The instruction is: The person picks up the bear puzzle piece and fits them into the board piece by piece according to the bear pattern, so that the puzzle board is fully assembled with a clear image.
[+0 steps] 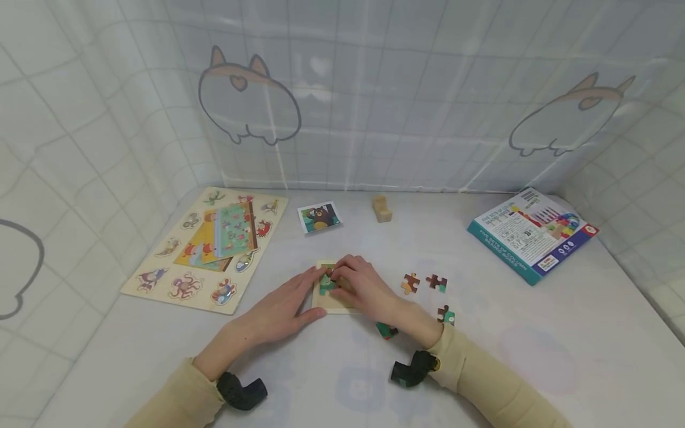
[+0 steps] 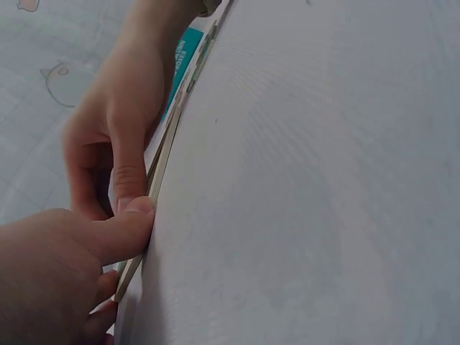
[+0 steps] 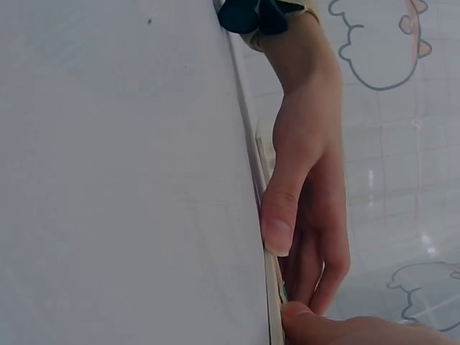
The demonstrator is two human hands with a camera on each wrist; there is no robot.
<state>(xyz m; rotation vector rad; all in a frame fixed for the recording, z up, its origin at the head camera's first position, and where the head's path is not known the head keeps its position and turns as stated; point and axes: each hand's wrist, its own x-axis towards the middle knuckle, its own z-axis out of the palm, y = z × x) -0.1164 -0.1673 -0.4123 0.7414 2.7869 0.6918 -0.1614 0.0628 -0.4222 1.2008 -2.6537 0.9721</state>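
Observation:
A small wooden puzzle tray [image 1: 336,310] lies on the table in front of me, with green puzzle pieces [image 1: 326,287] in its upper left part. My left hand [image 1: 278,306] rests along the tray's left side, fingers extended; its thumb [image 2: 128,231] lies at the tray's near edge in the left wrist view. Over the tray, my right hand [image 1: 369,290] has its fingers curled and pinches a puzzle piece, mostly hidden beneath them. Loose jigsaw pieces lie to the right: a brown one [image 1: 411,283], a brown-and-green one [image 1: 437,282], another [image 1: 447,315], and a green one [image 1: 386,330] by the right wrist.
Behind the tray are a bear picture card [image 1: 320,217] and a small notched wooden block [image 1: 382,208]. A large sea-animal board [image 1: 176,244] with picture cards on it lies at left. A teal-edged box [image 1: 532,235] sits at the back right, near the tiled-pattern wall covering.

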